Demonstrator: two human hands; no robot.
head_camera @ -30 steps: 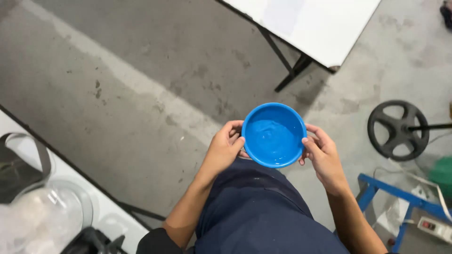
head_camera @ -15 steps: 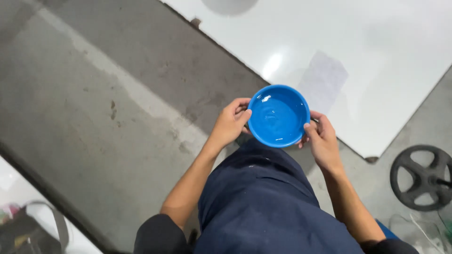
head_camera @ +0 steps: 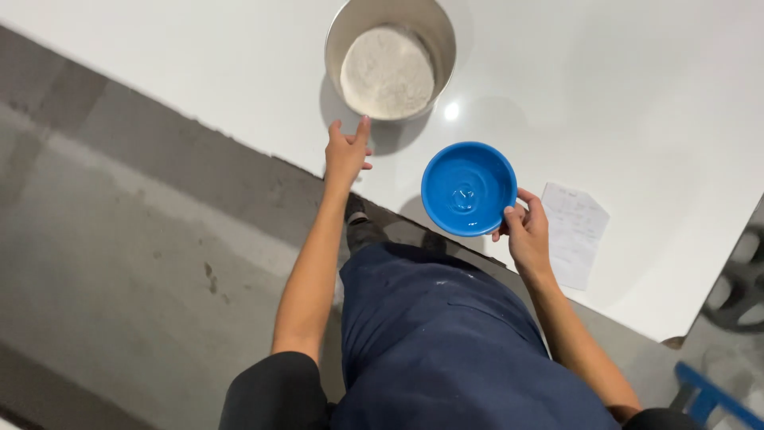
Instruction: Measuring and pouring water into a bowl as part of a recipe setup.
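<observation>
My right hand (head_camera: 524, 231) holds a blue bowl (head_camera: 468, 188) by its right rim, above the near edge of a white table (head_camera: 621, 103). A little clear liquid lies in the bowl's bottom. My left hand (head_camera: 347, 150) is empty, fingers apart, stretched out over the table edge just below a round metal bowl (head_camera: 390, 54) that contains white flour. The fingertips are close to the metal bowl's near wall without touching it.
A sheet of white paper (head_camera: 574, 232) lies on the table right of my right hand. Grey concrete floor (head_camera: 119, 255) spreads to the left. A dark wheel (head_camera: 736, 287) and a blue frame (head_camera: 708, 398) sit at the lower right. I wear a dark apron.
My left hand has let go of the blue bowl and reached toward the metal bowl. The view has moved forward over the table; the right hand alone holds the blue bowl.
</observation>
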